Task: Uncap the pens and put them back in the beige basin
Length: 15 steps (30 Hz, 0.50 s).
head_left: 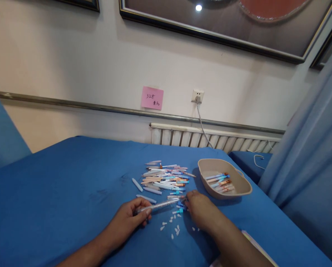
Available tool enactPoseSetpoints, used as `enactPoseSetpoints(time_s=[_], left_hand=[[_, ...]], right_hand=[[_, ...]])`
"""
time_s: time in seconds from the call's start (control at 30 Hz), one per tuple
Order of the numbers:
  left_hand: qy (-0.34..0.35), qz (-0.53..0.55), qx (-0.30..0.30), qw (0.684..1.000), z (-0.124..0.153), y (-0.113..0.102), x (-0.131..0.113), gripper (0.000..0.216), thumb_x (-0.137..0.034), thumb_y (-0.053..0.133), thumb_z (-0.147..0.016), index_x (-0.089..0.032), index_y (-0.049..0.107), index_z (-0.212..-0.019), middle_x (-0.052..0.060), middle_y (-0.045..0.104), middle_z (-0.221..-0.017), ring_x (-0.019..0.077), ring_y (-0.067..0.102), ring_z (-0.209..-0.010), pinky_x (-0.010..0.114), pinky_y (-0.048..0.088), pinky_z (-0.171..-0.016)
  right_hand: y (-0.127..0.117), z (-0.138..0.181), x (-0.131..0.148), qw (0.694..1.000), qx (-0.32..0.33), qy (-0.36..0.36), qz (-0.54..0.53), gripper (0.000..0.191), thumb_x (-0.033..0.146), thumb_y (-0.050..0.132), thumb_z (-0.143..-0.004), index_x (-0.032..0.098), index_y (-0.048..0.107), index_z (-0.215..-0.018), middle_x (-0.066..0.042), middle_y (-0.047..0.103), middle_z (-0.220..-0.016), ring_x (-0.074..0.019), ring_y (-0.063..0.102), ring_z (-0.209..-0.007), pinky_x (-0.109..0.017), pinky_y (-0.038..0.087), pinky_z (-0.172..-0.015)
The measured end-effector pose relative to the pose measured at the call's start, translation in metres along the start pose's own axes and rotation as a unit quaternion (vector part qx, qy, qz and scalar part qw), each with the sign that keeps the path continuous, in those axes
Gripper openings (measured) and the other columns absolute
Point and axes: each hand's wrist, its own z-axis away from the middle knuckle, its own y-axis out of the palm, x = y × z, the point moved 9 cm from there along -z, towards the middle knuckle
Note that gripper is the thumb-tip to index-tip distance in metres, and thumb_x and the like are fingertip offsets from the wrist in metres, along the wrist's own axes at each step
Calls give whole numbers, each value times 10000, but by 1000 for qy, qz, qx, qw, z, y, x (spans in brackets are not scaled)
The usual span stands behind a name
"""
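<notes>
My left hand (134,216) is closed around a long translucent pen barrel (161,205), which slants up toward the right. Its far end comes close to the fingertips of my right hand (200,209). The fingers of that hand are bent together and point down at a few small blue and turquoise pen parts (179,211); what they grip, if anything, is hidden. Small white tips (177,230) lie scattered between my hands. Just beyond is a heap of pen parts (166,178) in white, orange and blue, with several pale blue barrels (137,184) at its left.
A beige basin (243,189) holding several assembled-looking pens (220,181) stands to the right of the heap. Everything rests on a blue cloth (71,193). Behind are a radiator (182,136) and a plugged-in cable (201,120); a blue curtain (318,129) hangs at right.
</notes>
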Motion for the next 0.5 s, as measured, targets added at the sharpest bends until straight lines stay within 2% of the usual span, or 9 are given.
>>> enactPoseSetpoints(time_s=[0.1, 0.23, 0.27, 0.37, 0.43, 0.5], left_hand=[[1, 8, -3, 1000, 0, -1, 1, 349, -474, 621, -718, -147, 578, -834, -7, 615, -661, 128, 540, -564, 231, 425, -564], [0, 13, -4, 1000, 0, -1, -1, 367, -497, 627, -710, -152, 580, -826, -9, 613, -662, 126, 537, -561, 230, 427, -566], [-1, 14, -4, 1000, 0, 0, -2, 366, -499, 629, -707, -154, 582, -820, -10, 612, -660, 125, 535, -559, 229, 426, -565], [-2, 15, -9, 1000, 1, -1, -4, 374, -507, 634, -694, -155, 587, -811, -14, 607, -650, 124, 528, -551, 229, 421, -561], [-3, 14, -13, 1000, 0, -2, -4, 378, -511, 636, -689, -156, 589, -810, -17, 604, -642, 123, 523, -544, 230, 418, -559], [-2, 15, -11, 1000, 0, -2, -3, 375, -507, 636, -693, -154, 589, -811, -16, 603, -641, 123, 522, -545, 230, 417, -560]], right_hand=[[-20, 6, -3, 999, -40, 13, -20, 251, 207, 403, -885, 151, 571, -1062, -119, 642, -1003, -223, 624, -888, -289, 436, -741], [-59, 22, -44, 984, -128, 108, 54, 262, 302, 474, -866, 146, 579, -1048, -153, 632, -1031, -263, 594, -964, -339, 418, -803], [-64, 25, -55, 982, -127, 119, 77, 285, 339, 513, -844, 139, 589, -1033, -162, 634, -1025, -287, 586, -987, -364, 413, -818], [-55, 26, -80, 981, -52, 148, 111, 313, 350, 615, -767, 124, 624, -983, -178, 662, -987, -324, 616, -936, -390, 438, -767], [-45, 24, -87, 981, -11, 152, 116, 225, 275, 581, -790, 128, 647, -947, -174, 684, -944, -313, 644, -882, -375, 452, -717], [-40, 21, -86, 982, 2, 149, 120, 186, 183, 511, -818, 134, 668, -905, -171, 697, -912, -295, 659, -853, -356, 455, -690]])
